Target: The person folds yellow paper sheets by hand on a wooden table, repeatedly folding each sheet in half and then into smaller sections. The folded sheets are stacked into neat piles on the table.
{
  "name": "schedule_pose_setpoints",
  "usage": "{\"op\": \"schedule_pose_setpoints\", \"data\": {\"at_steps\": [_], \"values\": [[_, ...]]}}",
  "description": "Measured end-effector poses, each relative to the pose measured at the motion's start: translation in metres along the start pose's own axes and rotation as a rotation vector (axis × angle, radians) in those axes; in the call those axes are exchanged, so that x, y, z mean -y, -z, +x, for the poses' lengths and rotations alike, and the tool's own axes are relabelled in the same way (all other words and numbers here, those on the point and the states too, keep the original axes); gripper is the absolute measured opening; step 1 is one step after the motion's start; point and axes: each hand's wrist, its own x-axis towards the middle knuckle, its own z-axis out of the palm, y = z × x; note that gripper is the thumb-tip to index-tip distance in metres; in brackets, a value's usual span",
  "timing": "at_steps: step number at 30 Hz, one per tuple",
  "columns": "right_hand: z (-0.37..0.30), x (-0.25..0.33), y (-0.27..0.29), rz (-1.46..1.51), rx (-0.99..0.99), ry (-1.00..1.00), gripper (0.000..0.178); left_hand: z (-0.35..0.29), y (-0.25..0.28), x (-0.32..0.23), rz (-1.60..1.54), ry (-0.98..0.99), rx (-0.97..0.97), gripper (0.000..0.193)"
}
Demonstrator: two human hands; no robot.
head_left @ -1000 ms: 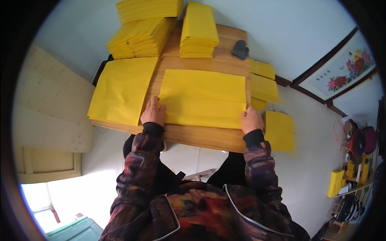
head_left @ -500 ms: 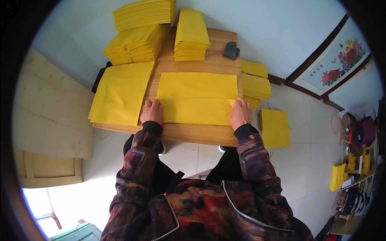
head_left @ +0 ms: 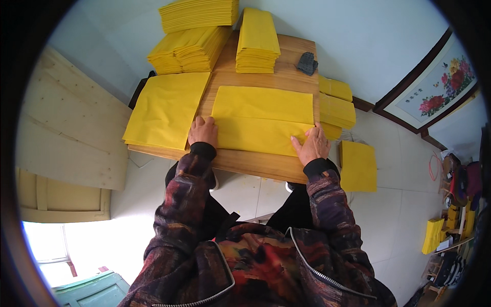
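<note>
Between the parted hands, a folded yellow sheet [head_left: 262, 115] is laid. Its left edge is touched by the left hand [head_left: 203, 131], fingers curled; whether it is pinched cannot be told. Its right edge is touched by the right hand [head_left: 313, 147], thumb spread. Left of the left hand, yellow sheets [head_left: 166, 108] are piled; beyond the right, a grey cloth [head_left: 307, 64] is seen.

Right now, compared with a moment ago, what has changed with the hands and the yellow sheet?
The right hand, curled at the right edge of the folded yellow sheet earlier, has opened out, thumb spread over the sheet. The left hand remains by the left edge; the yellow stacks and dark grey cloth stayed put.
</note>
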Motion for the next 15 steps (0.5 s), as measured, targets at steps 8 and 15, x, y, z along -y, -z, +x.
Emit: {"op": "schedule_pose_setpoints", "data": {"at_steps": [8,15], "values": [[0.001,0.002,0.000,0.014,-0.073,0.044,0.048,-0.034,-0.031,-0.102,-0.097,-0.456,0.101,0.054],[0.000,-0.003,-0.003,-0.088,-0.080,0.051,0.045,-0.026,-0.012,0.000,-0.051,-0.171,0.186,0.062]]}}
